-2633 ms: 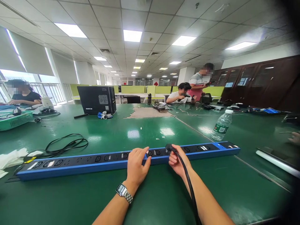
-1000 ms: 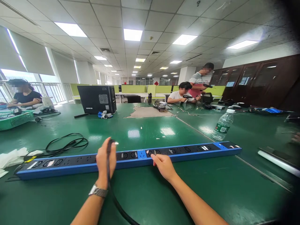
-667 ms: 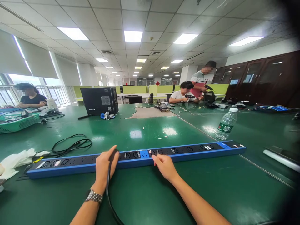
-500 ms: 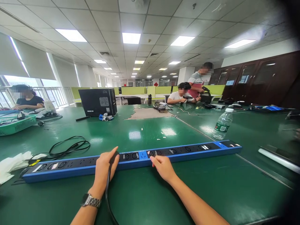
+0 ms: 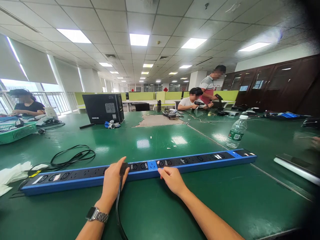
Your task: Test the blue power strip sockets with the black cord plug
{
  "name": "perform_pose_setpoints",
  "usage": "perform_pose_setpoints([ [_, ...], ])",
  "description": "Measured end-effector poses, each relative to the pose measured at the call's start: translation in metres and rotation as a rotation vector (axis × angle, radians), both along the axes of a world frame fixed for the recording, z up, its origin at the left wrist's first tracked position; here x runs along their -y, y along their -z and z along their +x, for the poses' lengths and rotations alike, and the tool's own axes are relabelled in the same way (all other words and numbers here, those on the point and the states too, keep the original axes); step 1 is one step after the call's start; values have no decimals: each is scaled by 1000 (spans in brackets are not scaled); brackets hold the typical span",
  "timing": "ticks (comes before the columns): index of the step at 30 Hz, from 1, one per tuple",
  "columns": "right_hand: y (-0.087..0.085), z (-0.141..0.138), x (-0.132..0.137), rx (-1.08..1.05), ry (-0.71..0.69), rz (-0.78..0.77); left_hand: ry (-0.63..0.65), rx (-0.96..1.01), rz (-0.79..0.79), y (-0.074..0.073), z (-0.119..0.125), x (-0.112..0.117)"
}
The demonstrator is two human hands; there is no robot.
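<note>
A long blue power strip (image 5: pixel 187 168) with a black socket face lies across the green table before me, slightly slanted. My left hand (image 5: pixel 113 176) is closed around a black plug (image 5: pixel 123 169), held at the strip's sockets left of the middle; whether it sits in a socket is hidden. Its thick black cable (image 5: pixel 118 213) hangs down toward me. By the strip's front edge, just right of the blue middle socket, is my right hand (image 5: pixel 173 180). Its fingers are curled in with the thumb against them, and nothing shows between them.
A coiled black cable (image 5: pixel 75 156) and white tissue (image 5: pixel 15 175) lie at the left. Behind the strip stand a water bottle (image 5: pixel 236 133) and a computer case (image 5: pixel 102 108). A green basket (image 5: pixel 20 133) sits far left. Several people work around the table.
My left hand and the plug have shifted slightly, and the plug's cable has swung a little right. The right hand stays near the strip's front edge, marginally lower against it.
</note>
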State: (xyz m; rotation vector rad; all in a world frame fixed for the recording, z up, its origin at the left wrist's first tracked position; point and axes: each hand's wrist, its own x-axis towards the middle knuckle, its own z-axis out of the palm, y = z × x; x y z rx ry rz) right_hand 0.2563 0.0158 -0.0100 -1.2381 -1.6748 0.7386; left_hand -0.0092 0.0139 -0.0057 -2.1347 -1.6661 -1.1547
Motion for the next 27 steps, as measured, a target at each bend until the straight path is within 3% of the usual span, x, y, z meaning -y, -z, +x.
perform_pose_setpoints([
  [5, 0, 0, 0, -5, -1, 15, 6, 80, 27, 1, 3, 0],
  [12, 1, 1, -3, -5, -2, 18, -60, 304, 72, -13, 18, 11],
  [17, 2, 0, -4, 2, -4, 13, 82, 213, 55, -21, 53, 9],
  [23, 1, 2, -4, 18, -24, 16, 100, 174, -33, -20, 93, -7],
  [27, 0, 3, -5, 22, -22, 22, 34, 94, -114, -18, 107, -11],
])
